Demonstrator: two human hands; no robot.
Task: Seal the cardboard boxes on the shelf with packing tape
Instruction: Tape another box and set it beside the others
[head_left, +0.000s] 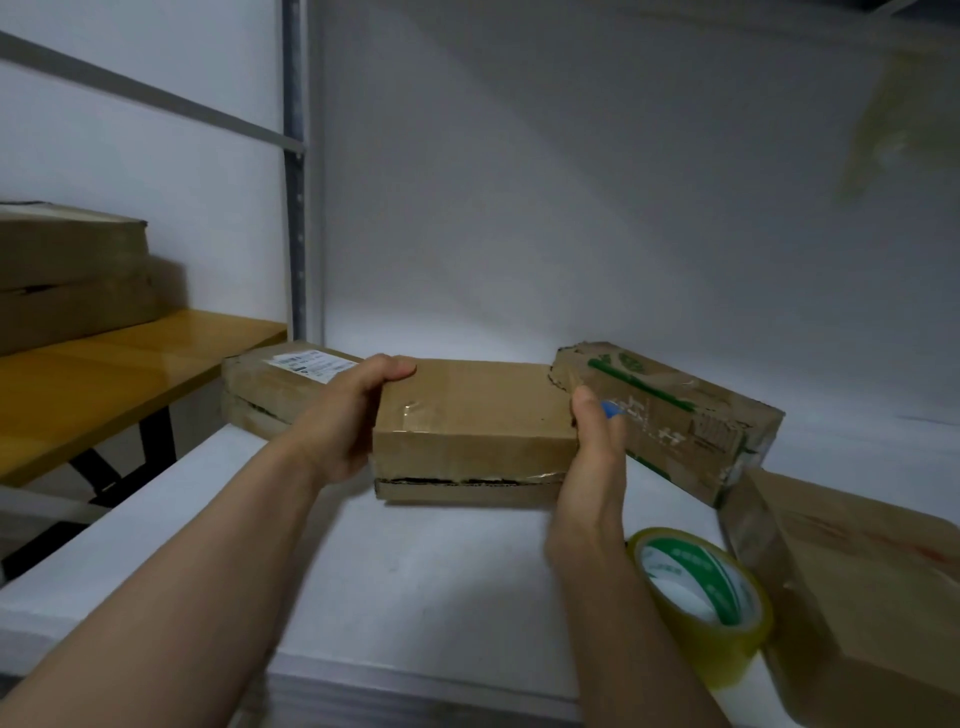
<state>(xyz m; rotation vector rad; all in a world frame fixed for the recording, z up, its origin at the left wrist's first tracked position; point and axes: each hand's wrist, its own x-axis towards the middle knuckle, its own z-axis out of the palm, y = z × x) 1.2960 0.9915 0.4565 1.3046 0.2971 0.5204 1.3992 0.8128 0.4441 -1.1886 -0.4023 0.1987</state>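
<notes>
The left hand (353, 415) and right hand (592, 457) are gripping the flat brown cardboard box (472, 410) by its ends on the white shelf (415, 571), seemingly squaring it for taping; the yellow packing tape roll (701, 597) is lying near the right wrist.

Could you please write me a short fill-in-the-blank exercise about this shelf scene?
The left hand grips the plain box at its left end; the right hand grips its ___ end.
The box with the white label lies to its ___.
The tape roll rests on the ___ shelf, in neither hand.
Missing words: right; left; white.
</notes>
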